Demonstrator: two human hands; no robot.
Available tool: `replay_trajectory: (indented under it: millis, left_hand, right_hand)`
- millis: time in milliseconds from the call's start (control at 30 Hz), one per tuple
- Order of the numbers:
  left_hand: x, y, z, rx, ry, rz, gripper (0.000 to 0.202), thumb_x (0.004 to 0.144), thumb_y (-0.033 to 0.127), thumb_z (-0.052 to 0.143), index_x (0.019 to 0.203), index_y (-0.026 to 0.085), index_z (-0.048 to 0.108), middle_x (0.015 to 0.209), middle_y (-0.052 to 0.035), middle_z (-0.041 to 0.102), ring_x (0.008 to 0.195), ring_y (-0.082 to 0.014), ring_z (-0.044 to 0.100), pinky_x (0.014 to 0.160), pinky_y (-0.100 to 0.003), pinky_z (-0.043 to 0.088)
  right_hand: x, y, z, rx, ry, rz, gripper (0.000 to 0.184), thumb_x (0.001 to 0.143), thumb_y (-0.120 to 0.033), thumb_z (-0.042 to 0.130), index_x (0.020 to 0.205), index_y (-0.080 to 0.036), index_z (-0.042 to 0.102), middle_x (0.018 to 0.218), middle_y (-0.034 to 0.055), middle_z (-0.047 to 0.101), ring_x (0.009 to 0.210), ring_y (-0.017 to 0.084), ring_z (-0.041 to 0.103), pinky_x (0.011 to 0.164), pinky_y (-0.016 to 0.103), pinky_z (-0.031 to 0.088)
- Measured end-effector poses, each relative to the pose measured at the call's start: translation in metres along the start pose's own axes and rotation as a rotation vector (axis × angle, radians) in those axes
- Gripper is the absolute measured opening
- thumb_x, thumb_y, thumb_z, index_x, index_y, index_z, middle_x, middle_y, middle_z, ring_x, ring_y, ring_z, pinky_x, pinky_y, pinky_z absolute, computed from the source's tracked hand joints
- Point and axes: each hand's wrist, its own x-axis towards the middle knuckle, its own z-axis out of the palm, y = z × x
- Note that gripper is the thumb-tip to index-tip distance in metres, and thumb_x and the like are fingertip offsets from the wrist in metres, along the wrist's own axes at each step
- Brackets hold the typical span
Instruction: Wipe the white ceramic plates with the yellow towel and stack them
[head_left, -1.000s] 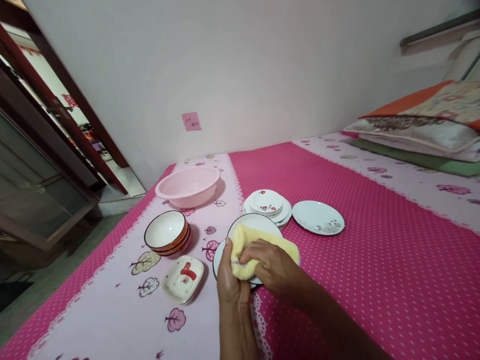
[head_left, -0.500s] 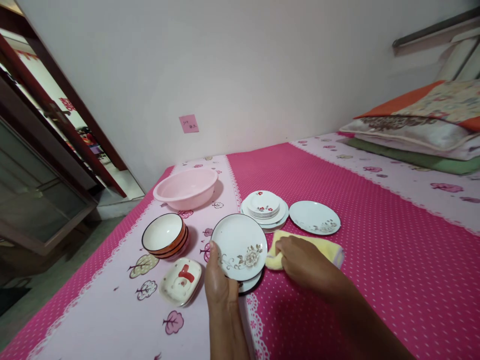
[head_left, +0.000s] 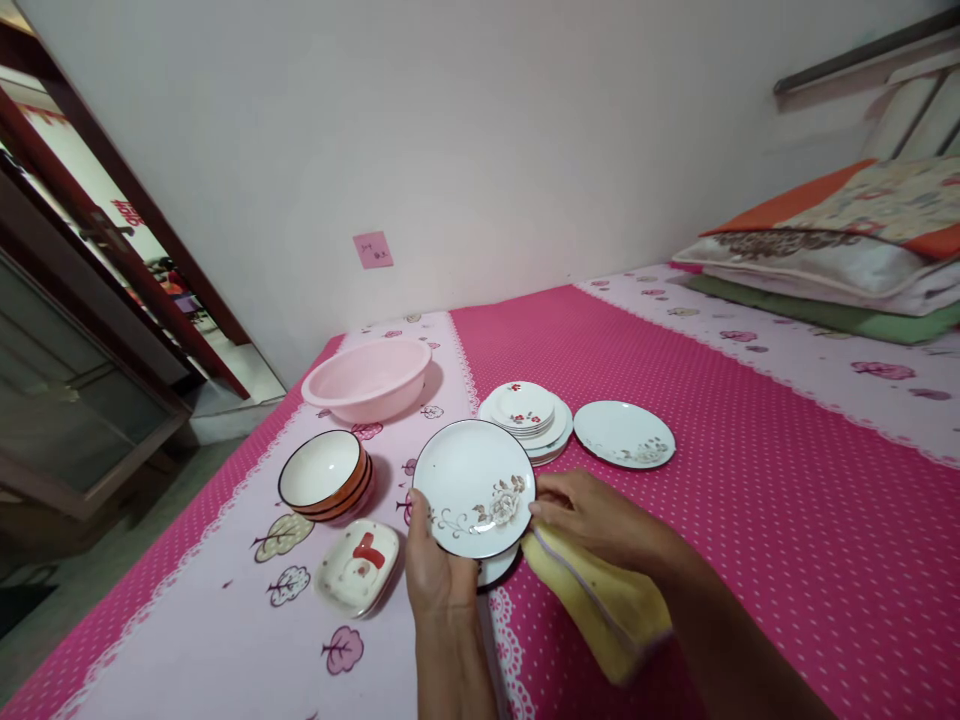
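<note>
My left hand [head_left: 441, 572] grips a white dark-rimmed plate [head_left: 469, 490] with a brown flower print, thumb on its near left edge. The plate is tilted towards me, above another plate [head_left: 499, 568] that it partly covers. At its right edge is my right hand [head_left: 589, 515], closed on a yellow cloth [head_left: 596, 600] that hangs down below the fingers. Those fingertips meet the plate's rim; whether they also pinch it is hard to see. Behind stand a stack of plates [head_left: 525, 412] with red flowers on top and a single flower-printed plate [head_left: 625, 435].
Stacked orange-brown bowls [head_left: 326, 475] and a squarish dish [head_left: 360, 565] with a red-scarfed bear lie on the left. Farther back is a pink basin [head_left: 367, 380]. Folded bedding [head_left: 832, 250] is piled at the right on the pink bedspread [head_left: 750, 480], against a wall [head_left: 525, 150].
My right hand has lifted the yellow cloth off the bedspread and moved to the held plate's right edge. The cloth now hangs down. The left hand keeps its grip on the plate.
</note>
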Motion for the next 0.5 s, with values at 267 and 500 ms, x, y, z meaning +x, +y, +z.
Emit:
replay_trajectory:
  millis: [267,500]
  left_hand:
    - [-0.005,-0.001,0.005,0.05,0.006,0.015,0.04,0.101,0.04,0.051,0.132,0.021,0.068,0.131,-0.0127,0.071,0.13,-0.0306,0.061,0.111,-0.05,0.048]
    - [-0.005,0.0,0.007,0.044,0.005,0.014,0.04,0.101,0.041,0.051,0.128,0.018,0.07,0.131,-0.0133,0.071,0.13,-0.0308,0.06,0.109,-0.048,0.05]
  right_hand:
    - [0.007,0.002,0.006,0.262,-0.029,0.054,0.024,0.091,-0.033,0.045,0.08,-0.017,0.06,0.073,0.004,0.067,0.068,0.018,0.063,0.064,0.03,0.048]
    - [0.01,0.007,0.01,0.298,-0.022,0.054,0.024,0.09,-0.036,0.048,0.081,-0.017,0.06,0.072,0.0039,0.07,0.066,0.017,0.066,0.061,0.028,0.049]
